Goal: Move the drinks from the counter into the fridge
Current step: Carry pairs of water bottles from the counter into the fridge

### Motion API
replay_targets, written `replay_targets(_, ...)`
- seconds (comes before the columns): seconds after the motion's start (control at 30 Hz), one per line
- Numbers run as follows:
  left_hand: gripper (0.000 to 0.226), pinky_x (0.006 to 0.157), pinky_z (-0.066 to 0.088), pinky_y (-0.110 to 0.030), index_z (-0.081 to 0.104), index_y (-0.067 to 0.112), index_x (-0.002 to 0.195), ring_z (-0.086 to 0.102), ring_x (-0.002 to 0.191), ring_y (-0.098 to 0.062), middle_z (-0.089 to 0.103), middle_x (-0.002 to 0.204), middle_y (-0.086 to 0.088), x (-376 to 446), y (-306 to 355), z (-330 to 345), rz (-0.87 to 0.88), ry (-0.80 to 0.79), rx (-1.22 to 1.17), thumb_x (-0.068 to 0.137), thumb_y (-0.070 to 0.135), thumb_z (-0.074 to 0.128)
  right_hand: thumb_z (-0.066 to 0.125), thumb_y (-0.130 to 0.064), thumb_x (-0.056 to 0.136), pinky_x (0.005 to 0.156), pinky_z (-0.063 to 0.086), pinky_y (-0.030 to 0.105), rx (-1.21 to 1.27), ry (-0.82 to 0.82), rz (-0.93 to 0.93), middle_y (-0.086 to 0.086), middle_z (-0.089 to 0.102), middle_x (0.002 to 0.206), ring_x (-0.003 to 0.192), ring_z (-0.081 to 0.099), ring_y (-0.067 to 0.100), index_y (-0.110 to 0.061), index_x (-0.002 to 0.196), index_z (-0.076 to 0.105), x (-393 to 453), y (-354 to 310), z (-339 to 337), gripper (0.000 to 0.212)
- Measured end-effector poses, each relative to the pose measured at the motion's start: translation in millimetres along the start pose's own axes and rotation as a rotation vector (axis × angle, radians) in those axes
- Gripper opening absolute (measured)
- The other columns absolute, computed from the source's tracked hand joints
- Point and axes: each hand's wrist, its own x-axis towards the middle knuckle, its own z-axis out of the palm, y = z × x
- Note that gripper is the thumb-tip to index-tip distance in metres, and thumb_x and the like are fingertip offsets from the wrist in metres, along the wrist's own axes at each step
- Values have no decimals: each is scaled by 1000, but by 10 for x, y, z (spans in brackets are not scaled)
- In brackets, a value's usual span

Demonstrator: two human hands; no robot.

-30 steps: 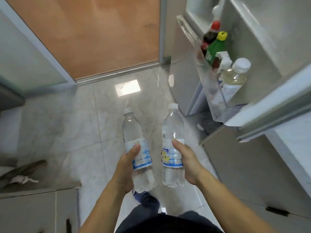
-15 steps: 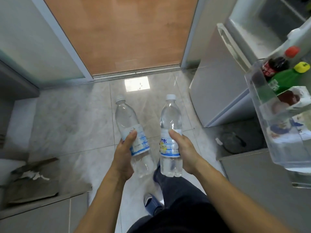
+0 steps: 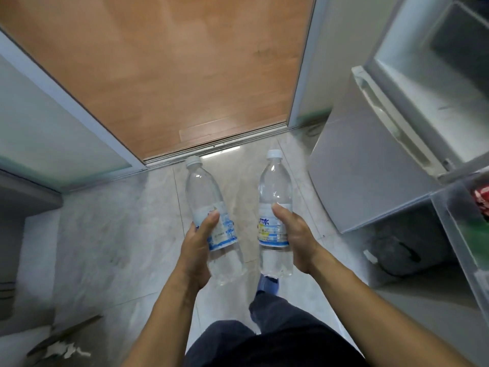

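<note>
Two clear water bottles in hand, carried over pale floor tile. Left hand wrapped round the label band of the left water bottle, thumb up along the front, cap tilted toward 11 o'clock. Right hand wrapped round the label of the right water bottle, held close to upright, white cap at 12 o'clock. Bottles near each other, not touching. Both capped; fill level hard to read through clear plastic. Open fridge at 1 to 2 o'clock, its interior pale and partly out of view. Clear door bin at 3 o'clock on the frame's edge, a red-labelled bottle and something green already inside; free room there cannot be judged from here. Wooden floor beyond a sliding-door track at 12 o'clock. Step in hand, by judgement: transit toward the fridge, nothing placed yet. To do well: turn toward 2 o'clock, bring the left bottle upright before reaching in, load one at a time, right bottle first as nearest the bin. Lower base-first beside the standing bottles, not onto them; check the footing before letting go. Grip on labels looks firm, though condensation could make it slick. Dark object on the floor at 4 o'clock, identity unclear; mind the feet.
</note>
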Motion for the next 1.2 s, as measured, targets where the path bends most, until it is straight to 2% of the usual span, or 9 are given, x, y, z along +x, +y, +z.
replay_targets(0.1, 49, 68, 59, -37, 67, 19, 114, 74, 92, -30, 74, 106, -13, 389, 278, 195, -17, -66, 3, 74, 46, 71, 65, -60, 76, 74, 61, 37, 35, 48, -20, 12, 76, 105, 94, 74, 29, -14, 114, 68, 338, -286, -75, 60)
replay_targets(0.23, 52, 69, 59, -38, 63, 14, 123, 72, 96, -33, 72, 111, -17, 901, 562, 390, -58, -143, 16, 79, 41, 68, 63, -59, 77, 82, 60, 42, 100, 138, -21, 12, 76, 104, 94, 74, 30, -19, 107, 71, 732, -560, -178, 51)
replay_targets(0.43, 60, 66, 59, -35, 58, 10, 129, 74, 92, -30, 74, 107, -14, 1762, 1013, 663, -98, -238, 155, 77, 40, 69, 72, -61, 74, 74, 61, 38, 199, 319, -48, 10, 77, 98, 88, 75, 28, -21, 97, 75, 1277, -921, -239, 46)
replay_targets(0.53, 64, 71, 59, -41, 59, 12, 128, 72, 91, -30, 74, 105, -13, 2188, 1383, 887, -102, -304, 232, 72, 42, 70, 70, -55, 74, 71, 61, 38, 310, 459, -72, 10, 77, 98, 85, 75, 25, -15, 112, 67, 1476, -1190, -226, 55)
replay_targets(0.63, 49, 83, 57, -46, 59, 10, 128, 70, 93, -33, 73, 106, -16, 2565, 1756, 1208, -103, -403, 287, 86, 34, 67, 65, -45, 89, 68, 60, 35, 394, 581, -132, 9, 77, 99, 86, 76, 23, -12, 123, 63, 1622, -1490, -267, 47)
replay_targets(0.83, 47, 74, 54, -40, 61, 5, 126, 67, 81, -26, 71, 96, -11, 2971, 2142, 2078, -78, -646, 343, 88, 33, 69, 63, -46, 91, 55, 57, 26, 497, 745, -274, -1, 78, 83, 72, 75, 14, -21, 106, 65, 1669, -2041, -526, 29)
replay_targets(0.97, 56, 64, 57, -38, 63, 8, 122, 69, 77, -25, 72, 93, -11, 2977, 2187, 2754, -108, -794, 334, 78, 40, 76, 70, -64, 68, 62, 59, 29, 539, 825, -311, 5, 78, 99, 84, 76, 19, -22, 113, 70, 1571, -2310, -891, 62)
replay_targets(1.1, 76, 68, 59, -38, 62, 11, 127, 70, 80, -22, 72, 93, -8, 2894, 2236, 3452, -177, -934, 337, 64, 51, 78, 74, -60, 66, 84, 60, 43, 616, 876, -430, 9, 77, 103, 90, 74, 26, -18, 113, 71, 1408, -2570, -1396, 63)
replay_targets(1.2, 67, 74, 58, -48, 60, 12, 129, 68, 81, -27, 70, 94, -10, 2830, 2318, 3988, -189, -1013, 336, 71, 45, 73, 74, -45, 68, 89, 57, 48, 684, 914, -532, 11, 76, 103, 88, 73, 28, -12, 117, 68, 1267, -2822, -1769, 60)
